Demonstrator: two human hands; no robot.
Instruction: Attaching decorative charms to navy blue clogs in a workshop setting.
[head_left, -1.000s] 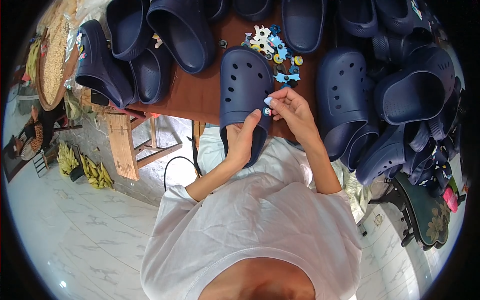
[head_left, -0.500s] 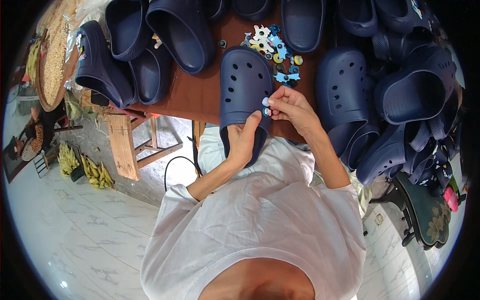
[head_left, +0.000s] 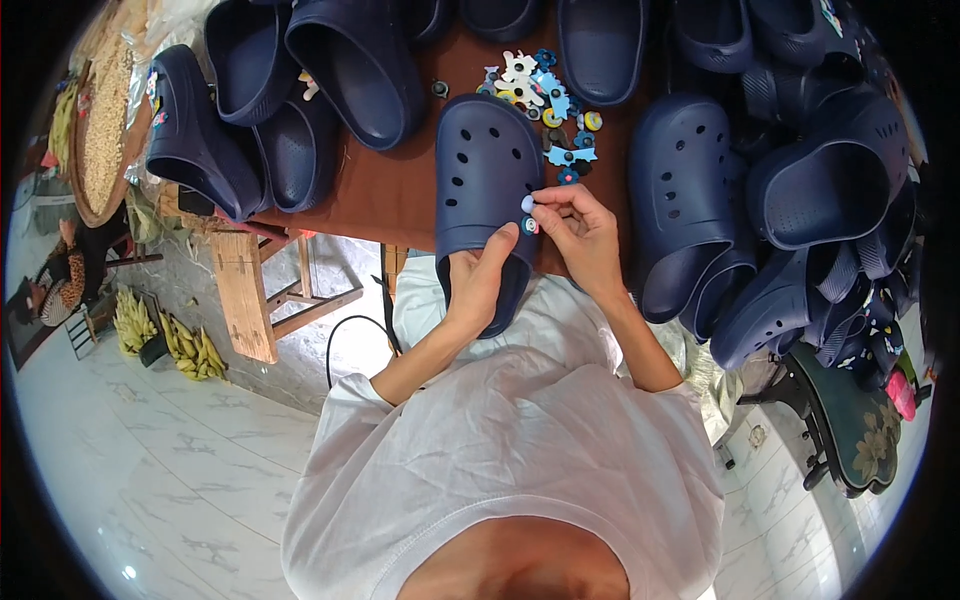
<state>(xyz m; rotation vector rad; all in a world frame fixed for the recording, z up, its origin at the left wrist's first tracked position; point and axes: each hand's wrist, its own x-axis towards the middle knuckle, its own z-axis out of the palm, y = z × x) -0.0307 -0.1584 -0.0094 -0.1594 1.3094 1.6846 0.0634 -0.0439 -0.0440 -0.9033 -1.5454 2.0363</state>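
Taking the clog in our hands as the middle of the dial, with its toe at twelve, we have the left hand (head_left: 477, 285) at six, fingers inside the foot opening and thumb folded over the outside, so the navy clog (head_left: 480, 170) is clamped between them. At three, against its right flank, our right hand (head_left: 585, 235) pinches a small pale-blue charm (head_left: 527, 203) between thumb and fingertips, with a round charm (head_left: 530, 227) just below it at the clog's side. The heel hangs past the near edge of the brown tabletop (head_left: 385, 190), over our lap, while the toe lies above the cloth. The roomiest bare stretch is from nine to eleven; the channel at three is tighter, our right hand filling much of it before the neighbouring clog (head_left: 675, 180). At one, a heap of charms (head_left: 535, 85) crowds close to the toe (a lone dark piece (head_left: 440, 89) sits off to its left). Farther out, more clogs (head_left: 355, 75) crowd from ten to three, leaving little gap between their rims. Beyond the table's edge, a wooden stool (head_left: 240, 295) stands between eight and nine, yellow bananas (head_left: 200, 355) lie at eight, and a grain-filled basket (head_left: 105, 130) rests between nine and ten.
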